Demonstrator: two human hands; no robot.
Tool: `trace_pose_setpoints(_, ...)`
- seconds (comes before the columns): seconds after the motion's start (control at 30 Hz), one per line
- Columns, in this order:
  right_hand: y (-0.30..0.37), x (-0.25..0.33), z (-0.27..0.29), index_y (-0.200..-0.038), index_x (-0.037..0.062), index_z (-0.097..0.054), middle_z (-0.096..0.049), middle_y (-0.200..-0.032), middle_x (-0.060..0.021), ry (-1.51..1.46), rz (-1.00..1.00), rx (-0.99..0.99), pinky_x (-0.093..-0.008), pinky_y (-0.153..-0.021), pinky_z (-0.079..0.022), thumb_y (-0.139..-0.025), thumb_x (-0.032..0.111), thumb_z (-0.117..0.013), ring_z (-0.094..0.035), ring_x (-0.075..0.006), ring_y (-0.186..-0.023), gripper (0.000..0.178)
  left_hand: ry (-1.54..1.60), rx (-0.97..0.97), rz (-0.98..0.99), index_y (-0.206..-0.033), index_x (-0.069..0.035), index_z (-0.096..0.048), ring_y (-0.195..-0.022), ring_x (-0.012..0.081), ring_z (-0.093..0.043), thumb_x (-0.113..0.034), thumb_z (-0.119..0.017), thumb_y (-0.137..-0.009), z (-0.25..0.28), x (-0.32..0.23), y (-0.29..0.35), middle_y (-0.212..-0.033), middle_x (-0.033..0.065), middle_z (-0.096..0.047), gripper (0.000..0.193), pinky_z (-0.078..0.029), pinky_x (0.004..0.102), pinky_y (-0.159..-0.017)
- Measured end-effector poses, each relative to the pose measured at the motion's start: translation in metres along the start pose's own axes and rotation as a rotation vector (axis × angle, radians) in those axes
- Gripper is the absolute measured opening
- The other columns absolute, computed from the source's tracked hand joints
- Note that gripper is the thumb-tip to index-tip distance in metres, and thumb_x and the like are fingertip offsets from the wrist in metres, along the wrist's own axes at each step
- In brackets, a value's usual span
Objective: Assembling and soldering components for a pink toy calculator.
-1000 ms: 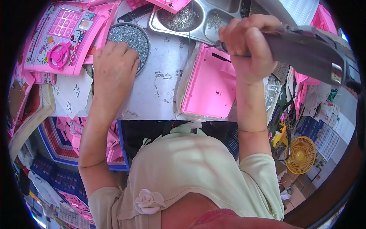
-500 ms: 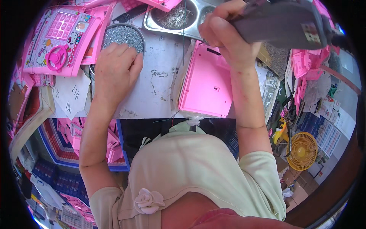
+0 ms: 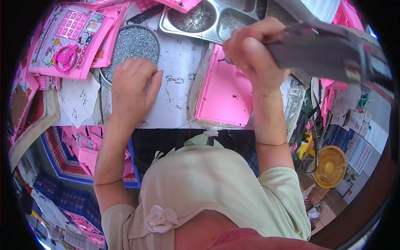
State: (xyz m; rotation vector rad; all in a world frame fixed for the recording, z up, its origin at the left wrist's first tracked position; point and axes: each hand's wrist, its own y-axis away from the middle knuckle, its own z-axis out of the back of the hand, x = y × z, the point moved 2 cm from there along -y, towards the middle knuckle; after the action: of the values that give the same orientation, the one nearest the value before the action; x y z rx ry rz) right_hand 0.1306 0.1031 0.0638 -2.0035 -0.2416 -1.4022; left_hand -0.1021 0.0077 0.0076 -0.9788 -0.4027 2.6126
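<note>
My right hand point(image 3: 260, 54) grips a dark electric screwdriver point(image 3: 318, 52), which is blurred by motion. Its bit end reaches over the upper left corner of a flat pink plastic panel point(image 3: 225, 96); whether it touches is unclear. That panel lies on clear plastic wrap on the worktable. My left hand point(image 3: 133, 89) is closed, fingers curled under, just in front of a round metal bowl point(image 3: 158, 46) full of small silver screws point(image 3: 135, 43). Whatever the left fingers may hold is hidden.
A metal tray point(image 3: 163, 26) with compartments of small parts stands at the back. Pink toy casings with a keypad and dial point(image 3: 62, 43) are stacked at left. Below them sits a blue-edged crate point(image 3: 135, 166) of pink parts. A yellow fan point(image 3: 329, 166) stands at lower right.
My left hand has drawn back from the bowl, toward me and slightly right. My right hand has lowered the screwdriver toward me, bringing its bit end over the panel's corner.
</note>
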Motion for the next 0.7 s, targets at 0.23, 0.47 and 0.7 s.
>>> trace_pose_setpoints(0.23, 0.011, -0.015, 0.000, -0.094, 0.0025, -0.051, -0.048, -0.060, -0.0075, 0.076, -0.058, -0.026, -0.0319, -0.047, -0.035, -0.096, 0.007, -0.060, -0.042, -0.0143, -0.049, 0.010, 0.150, -0.007, -0.030, -0.099, -0.006, -0.070, -0.090, 0.0279, -0.065, -0.003, -0.072, -0.084, -0.011, -0.015, 0.005, -0.098, 0.0091, -0.072, 0.015, -0.046, 0.0391, -0.083)
trace_pose_setpoints(0.47, 0.003, 0.046, -0.030, -0.120, 0.0056, -0.053, -0.050, -0.066, 0.0018, -0.071, 0.085, 0.150, -0.0328, -0.054, -0.040, -0.101, 0.022, -0.057, -0.044, -0.0141, -0.057, 0.026, 0.339, -0.069, -0.055, -0.097, -0.009, -0.070, -0.083, 0.0256, -0.066, -0.006, -0.076, -0.082, -0.027, -0.046, -0.005, -0.091, 0.0049, -0.073, 0.017, -0.047, 0.0397, -0.082)
trace_pose_setpoints(0.7, 0.014, 0.052, -0.050, -0.117, 0.0104, -0.052, -0.052, -0.066, 0.0027, -0.046, -0.017, 0.115, -0.0328, -0.057, -0.043, -0.103, 0.034, -0.058, -0.046, -0.0135, -0.059, 0.027, 0.311, -0.090, -0.139, -0.093, -0.009, -0.069, -0.080, 0.0233, -0.066, -0.007, -0.080, -0.078, -0.025, -0.055, -0.004, -0.087, 0.0037, -0.071, 0.019, -0.047, 0.0389, -0.081)
